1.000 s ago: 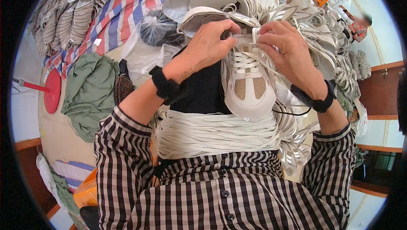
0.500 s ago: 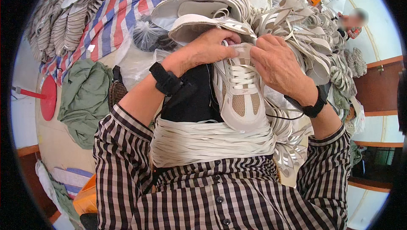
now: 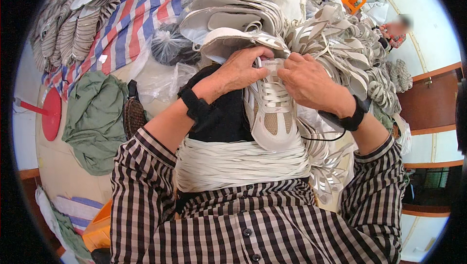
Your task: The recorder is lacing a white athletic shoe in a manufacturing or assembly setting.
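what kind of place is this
Probably a shoe-making workshop: both hands work on a white and beige sneaker upper, heaps of unfinished uppers lie around, and a bundle of white laces sits in the lap.

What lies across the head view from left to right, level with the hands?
Red round disc → green cloth → left hand → white laced shoe upper → right hand → pile of shoe uppers.

The white-and-tan shoe upper (image 3: 272, 113), tipped toward the person's right half a second ago, again lies straight with its toe toward the body. The left hand (image 3: 241, 72) and right hand (image 3: 311, 81) have drawn together at the tongue top, fingertips now nearly meeting over the laces.
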`<state>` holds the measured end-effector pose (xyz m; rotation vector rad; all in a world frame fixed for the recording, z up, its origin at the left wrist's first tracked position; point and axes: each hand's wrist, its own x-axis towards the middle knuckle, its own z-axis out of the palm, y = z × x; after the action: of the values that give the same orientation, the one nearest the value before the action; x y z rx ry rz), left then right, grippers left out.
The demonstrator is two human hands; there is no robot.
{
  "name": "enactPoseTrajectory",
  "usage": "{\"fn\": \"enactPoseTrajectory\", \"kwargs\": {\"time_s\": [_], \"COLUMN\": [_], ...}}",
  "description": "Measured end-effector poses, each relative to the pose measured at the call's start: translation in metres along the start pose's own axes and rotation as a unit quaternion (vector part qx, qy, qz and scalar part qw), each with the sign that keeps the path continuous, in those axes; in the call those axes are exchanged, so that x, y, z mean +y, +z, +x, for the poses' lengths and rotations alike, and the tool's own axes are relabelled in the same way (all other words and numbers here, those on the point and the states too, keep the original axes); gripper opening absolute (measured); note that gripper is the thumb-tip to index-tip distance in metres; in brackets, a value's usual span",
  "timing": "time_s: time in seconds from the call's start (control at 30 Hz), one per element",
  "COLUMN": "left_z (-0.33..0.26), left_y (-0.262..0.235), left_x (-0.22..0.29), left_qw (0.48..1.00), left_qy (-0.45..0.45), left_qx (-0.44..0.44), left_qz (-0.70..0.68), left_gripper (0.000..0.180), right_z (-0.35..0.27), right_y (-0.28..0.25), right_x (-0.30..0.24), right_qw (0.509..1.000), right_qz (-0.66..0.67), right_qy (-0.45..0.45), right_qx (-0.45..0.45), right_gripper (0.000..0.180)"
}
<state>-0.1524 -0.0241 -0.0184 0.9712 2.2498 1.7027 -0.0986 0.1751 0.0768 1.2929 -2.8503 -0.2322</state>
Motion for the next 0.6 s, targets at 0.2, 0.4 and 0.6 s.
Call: {"fn": "enactPoseTrajectory", "kwargs": {"time_s": [0.2, 0.4, 0.6], "left_z": [-0.007, -0.008, -0.013], "left_y": [0.005, 0.001, 0.002], "left_x": [-0.011, -0.007, -0.008], "left_qw": [0.998, 0.999, 0.995], "left_qy": [0.027, 0.004, 0.004], "left_qx": [0.022, -0.008, 0.007], "left_qz": [-0.056, -0.034, -0.103], "left_gripper": [0.043, 0.045, 0.047], "right_z": [0.009, 0.013, 0.017], "right_y": [-0.002, -0.008, -0.005], "right_x": [0.012, 0.014, 0.018], "right_qw": [0.995, 0.991, 0.988], "right_qz": [0.046, 0.036, 0.084], "right_qy": [-0.048, -0.070, -0.055], "right_qx": [-0.079, -0.108, -0.119], "right_gripper": [0.015, 0.011, 0.014]}}
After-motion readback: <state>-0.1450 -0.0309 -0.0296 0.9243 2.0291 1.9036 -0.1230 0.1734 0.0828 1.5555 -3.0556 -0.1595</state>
